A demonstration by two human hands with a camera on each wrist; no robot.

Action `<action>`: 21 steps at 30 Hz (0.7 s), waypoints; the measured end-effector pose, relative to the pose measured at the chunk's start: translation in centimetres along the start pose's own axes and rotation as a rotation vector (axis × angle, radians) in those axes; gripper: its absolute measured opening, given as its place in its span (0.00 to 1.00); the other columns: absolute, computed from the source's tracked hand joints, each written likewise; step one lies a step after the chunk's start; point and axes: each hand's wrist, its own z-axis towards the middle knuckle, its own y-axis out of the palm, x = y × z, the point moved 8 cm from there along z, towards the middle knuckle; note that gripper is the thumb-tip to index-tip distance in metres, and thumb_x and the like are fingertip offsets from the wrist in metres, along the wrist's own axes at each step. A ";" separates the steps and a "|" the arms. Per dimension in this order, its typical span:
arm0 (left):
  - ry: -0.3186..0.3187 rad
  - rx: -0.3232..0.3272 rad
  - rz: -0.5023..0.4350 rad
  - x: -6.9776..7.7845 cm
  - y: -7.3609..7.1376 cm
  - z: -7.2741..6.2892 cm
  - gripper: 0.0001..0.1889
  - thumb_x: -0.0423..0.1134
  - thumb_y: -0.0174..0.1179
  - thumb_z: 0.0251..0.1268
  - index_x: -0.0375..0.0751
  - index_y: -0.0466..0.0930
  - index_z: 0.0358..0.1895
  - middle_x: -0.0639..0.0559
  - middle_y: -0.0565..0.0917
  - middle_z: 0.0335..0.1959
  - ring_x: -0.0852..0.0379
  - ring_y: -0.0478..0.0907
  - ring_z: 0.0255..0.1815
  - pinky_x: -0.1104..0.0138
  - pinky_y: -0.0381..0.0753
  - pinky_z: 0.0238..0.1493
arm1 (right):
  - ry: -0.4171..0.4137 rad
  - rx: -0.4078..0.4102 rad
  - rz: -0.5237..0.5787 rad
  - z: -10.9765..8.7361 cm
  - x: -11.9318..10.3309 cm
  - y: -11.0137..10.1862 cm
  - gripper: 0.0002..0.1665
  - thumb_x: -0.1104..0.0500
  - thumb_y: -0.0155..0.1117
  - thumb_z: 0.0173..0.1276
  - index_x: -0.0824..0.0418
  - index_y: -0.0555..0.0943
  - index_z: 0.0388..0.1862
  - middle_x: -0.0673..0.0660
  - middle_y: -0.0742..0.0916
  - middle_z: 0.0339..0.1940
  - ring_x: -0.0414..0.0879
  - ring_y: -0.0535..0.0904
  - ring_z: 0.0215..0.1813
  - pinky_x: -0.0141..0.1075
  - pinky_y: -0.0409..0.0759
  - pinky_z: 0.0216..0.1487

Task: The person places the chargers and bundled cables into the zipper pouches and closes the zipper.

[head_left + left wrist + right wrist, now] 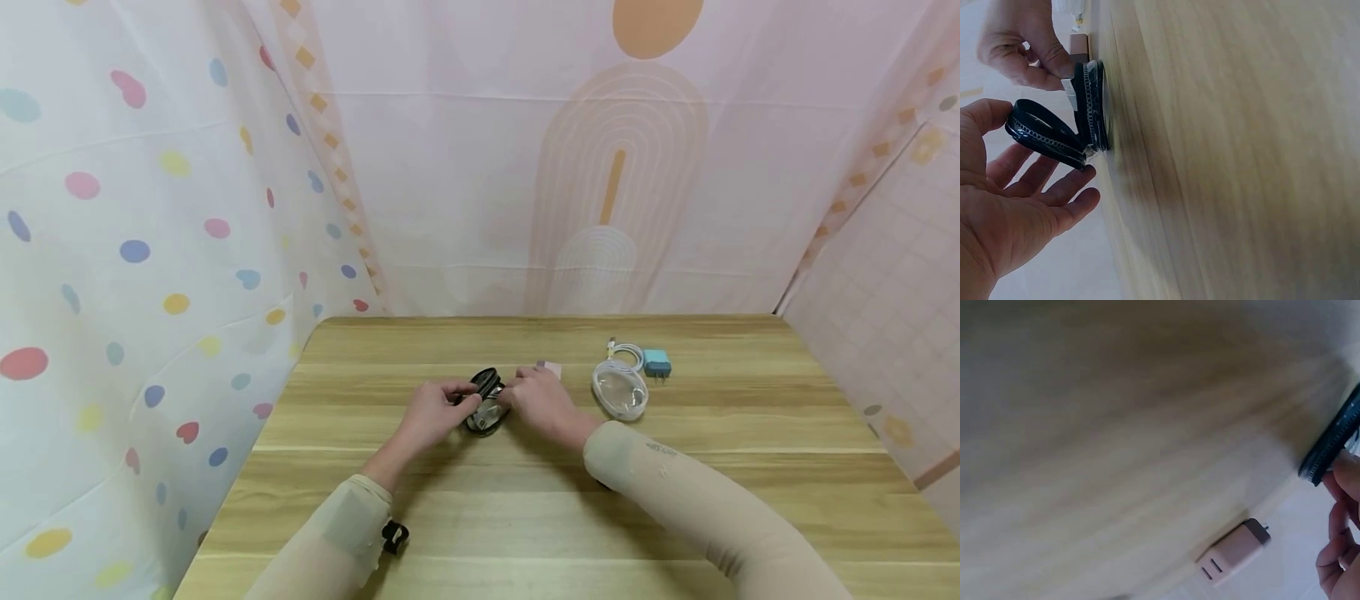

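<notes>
A small round black zip case (482,431) with clear panels stands unzipped on the wooden table, its two halves spread apart. My left hand (435,412) holds the raised half by its rim, thumb on one side and fingers underneath, as the left wrist view shows. At the other half (1092,103), my right hand (542,406) pinches a pale USB plug (1069,92) at the rim. In the right wrist view only the edge of the case (1332,444) shows beside the right fingertips.
Just beyond my right hand lies a pink charger (1232,553) with two slots. Farther right on the table (495,517) are a round clear case with a white rim (621,392), a coiled white cable (630,351) and a teal charger (657,362). Patterned curtains surround the table.
</notes>
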 end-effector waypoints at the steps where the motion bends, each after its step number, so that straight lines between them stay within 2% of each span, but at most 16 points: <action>1: -0.006 -0.002 0.007 0.0 0.0 0.0 0.11 0.43 0.69 0.70 0.44 0.93 0.49 0.49 0.94 0.45 0.59 0.87 0.43 0.68 0.83 0.42 | 0.005 -0.013 0.002 0.1 0.0 -0.1 0.10 0.61 0.72 0.64 0.45 0.90 0.30 0.45 0.91 0.32 0.47 0.83 0.36 0.41 0.76 0.33; 4: -0.017 -0.009 0.028 0.1 0.1 0.1 0.12 0.45 0.70 0.70 0.45 0.93 0.50 0.50 0.94 0.46 0.59 0.86 0.44 0.67 0.83 0.43 | 0.006 -0.057 -0.003 0.5 -0.1 -0.4 0.10 0.62 0.71 0.65 0.45 0.91 0.28 0.46 0.91 0.30 0.47 0.82 0.36 0.41 0.74 0.32; 9: -0.017 -0.011 0.037 0.4 0.1 0.1 0.13 0.46 0.69 0.71 0.44 0.93 0.51 0.49 0.94 0.44 0.59 0.82 0.39 0.68 0.80 0.38 | -0.005 -0.092 -0.022 0.9 -0.3 -0.5 0.11 0.60 0.69 0.66 0.45 0.91 0.27 0.46 0.90 0.30 0.48 0.81 0.36 0.42 0.78 0.33; 15: -0.002 -0.005 0.061 0.6 0.1 -0.1 0.13 0.45 0.71 0.71 0.43 0.93 0.51 0.48 0.94 0.46 0.60 0.82 0.39 0.68 0.81 0.41 | -0.003 -0.047 0.013 0.3 -1.0 -1.4 0.08 0.63 0.70 0.67 0.49 0.91 0.34 0.49 0.93 0.34 0.48 0.80 0.37 0.41 0.82 0.38; 18: 0.012 -0.007 0.068 0.7 0.2 -0.2 0.13 0.45 0.71 0.70 0.42 0.93 0.51 0.47 0.94 0.47 0.59 0.83 0.40 0.67 0.82 0.40 | -0.075 0.003 0.029 -0.4 -2.1 -2.1 0.05 0.60 0.74 0.66 0.52 0.90 0.40 0.50 0.94 0.39 0.48 0.85 0.42 0.42 0.85 0.46; 21: 0.014 -0.006 0.069 0.7 0.2 -0.4 0.14 0.45 0.70 0.71 0.41 0.93 0.51 0.46 0.94 0.48 0.56 0.85 0.42 0.66 0.83 0.41 | -0.192 0.021 0.038 -1.2 -3.5 -2.2 0.10 0.55 0.76 0.68 0.53 0.90 0.47 0.51 0.94 0.45 0.50 0.88 0.51 0.44 0.86 0.54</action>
